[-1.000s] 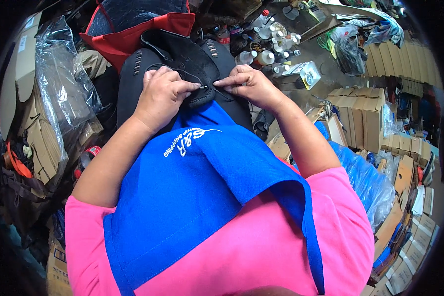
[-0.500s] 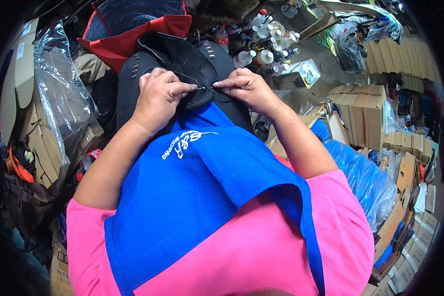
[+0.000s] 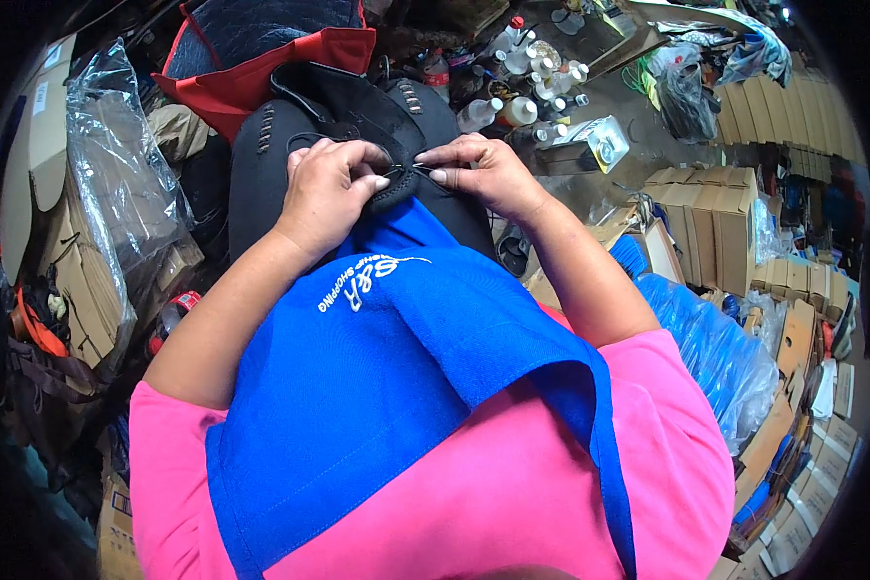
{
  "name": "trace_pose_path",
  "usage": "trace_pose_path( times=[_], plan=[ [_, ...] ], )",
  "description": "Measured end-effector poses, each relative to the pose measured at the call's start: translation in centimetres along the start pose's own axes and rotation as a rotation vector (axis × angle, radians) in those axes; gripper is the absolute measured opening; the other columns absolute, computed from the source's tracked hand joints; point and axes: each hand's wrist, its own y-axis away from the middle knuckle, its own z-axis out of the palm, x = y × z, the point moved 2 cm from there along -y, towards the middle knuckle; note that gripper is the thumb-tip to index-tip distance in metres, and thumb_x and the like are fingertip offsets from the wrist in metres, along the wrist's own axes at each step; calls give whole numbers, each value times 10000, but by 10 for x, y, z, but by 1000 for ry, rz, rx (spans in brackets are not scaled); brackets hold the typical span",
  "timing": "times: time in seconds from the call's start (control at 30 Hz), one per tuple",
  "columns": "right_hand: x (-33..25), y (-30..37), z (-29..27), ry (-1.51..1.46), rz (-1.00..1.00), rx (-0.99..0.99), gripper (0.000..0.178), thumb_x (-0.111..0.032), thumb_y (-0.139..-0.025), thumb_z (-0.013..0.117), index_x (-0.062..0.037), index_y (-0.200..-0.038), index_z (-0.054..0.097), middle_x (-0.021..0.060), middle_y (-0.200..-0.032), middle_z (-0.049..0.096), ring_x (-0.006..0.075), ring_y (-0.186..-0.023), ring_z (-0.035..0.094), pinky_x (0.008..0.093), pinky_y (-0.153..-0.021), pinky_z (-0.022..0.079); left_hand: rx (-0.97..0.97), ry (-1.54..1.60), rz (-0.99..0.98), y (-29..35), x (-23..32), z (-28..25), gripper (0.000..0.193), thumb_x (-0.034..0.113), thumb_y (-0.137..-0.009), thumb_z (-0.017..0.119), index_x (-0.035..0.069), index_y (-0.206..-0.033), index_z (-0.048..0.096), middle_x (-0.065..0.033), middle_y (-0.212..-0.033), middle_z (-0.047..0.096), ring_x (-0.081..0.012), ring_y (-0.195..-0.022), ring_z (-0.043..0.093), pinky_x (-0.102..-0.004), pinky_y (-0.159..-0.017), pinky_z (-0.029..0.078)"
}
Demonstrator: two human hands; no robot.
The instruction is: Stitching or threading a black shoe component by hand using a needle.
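Across my lap lies a black shoe upper with a stitched edge, its opening turned away from me. My left hand is at its near edge, thumb and forefinger pinched around what looks like a thin, silvery needle. A dark thread loops beside the left knuckles. Just to the right, my right hand pinches at the same edge, its fingertips almost meeting the left ones. What it grips is too small to make out. Below both hands spreads my blue apron.
A red bag with a silvery lining stands beyond my lap. Several bottles crowd the floor ahead to the right. Cardboard boxes and a plastic-wrapped blue bundle lie on the right. Plastic-covered cardboard leans on the left.
My left hand has shifted slightly right and its thumb and forefinger have spread a little. My right thumb has drawn back slightly from the edge. The shoe upper has stayed in place.
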Motion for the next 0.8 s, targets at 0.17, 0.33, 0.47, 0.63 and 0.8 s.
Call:
trace_pose_path(
  times=[0.17,0.33,0.47,0.63,0.8],
  plan=[
    [-2,-5,2,-450,263,-67,205,-103,-787,715,-94,-992,722,25,-881,691,90,-783,611,258,-739,487,27,65,26,-6,3,6,163,55,-726,709,32,-880,658,-77,-785,634,-173,-683,607,-310,-657,479],
    [-32,-23,-4,-148,308,-177,162,-87,-782,729,-28,-929,698,20,-887,679,56,-807,591,228,-741,483,-40,144,-12,-12,5,4,170,60,-715,717,28,-868,650,-99,-793,634,-208,-705,603,-335,-679,471],
    [-24,-27,-3,8,242,-225,108,-91,-779,733,-22,-837,675,14,-823,662,62,-788,587,229,-741,472,-102,-230,188,-16,20,-11,81,153,-741,695,117,-811,674,-24,-784,661,-221,-870,573,-402,-828,362],
    [-6,-20,-22,-307,250,-150,163,-125,-768,748,-15,-858,667,1,-748,640,92,-734,578,262,-712,472,-46,-321,318,-6,8,-27,80,121,-765,671,106,-833,633,-20,-797,629,-222,-860,518,-379,-807,327],
    [-12,-6,-17,-74,43,-58,164,-127,-796,739,-47,-903,646,-1,-927,519,89,-828,517,237,-754,446,-175,-143,147,-6,12,-21,90,56,-818,584,26,-902,586,-161,-814,614,-339,-823,583,-423,-721,463]
  ],
)
